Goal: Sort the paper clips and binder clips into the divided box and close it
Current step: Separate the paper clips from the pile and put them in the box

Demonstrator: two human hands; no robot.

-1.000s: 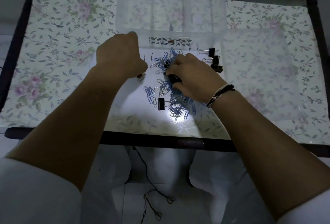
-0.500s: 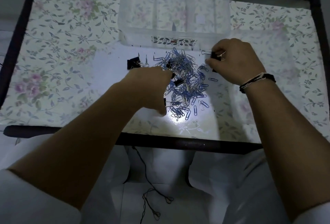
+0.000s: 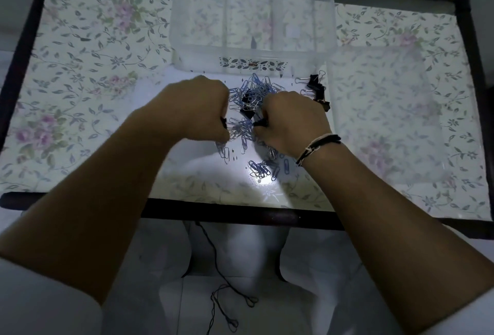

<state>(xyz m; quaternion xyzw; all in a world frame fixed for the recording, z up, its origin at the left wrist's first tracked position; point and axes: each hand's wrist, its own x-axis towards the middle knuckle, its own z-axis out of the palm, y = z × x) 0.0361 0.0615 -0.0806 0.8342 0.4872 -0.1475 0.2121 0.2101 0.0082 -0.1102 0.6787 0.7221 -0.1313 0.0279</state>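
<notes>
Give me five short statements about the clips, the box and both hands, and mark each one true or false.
1. The clear plastic divided box stands beyond the pile of blue paper clips. True.
2. Paper clips already fill the box's compartments. False: the compartments look empty.
3. A small group of black binder clips lies to the right of the pile. True.
4. The left hand rests far from the pile. False: it works at the pile's left edge.
5. The right hand wears a cord bracelet at the wrist. True.
</notes>
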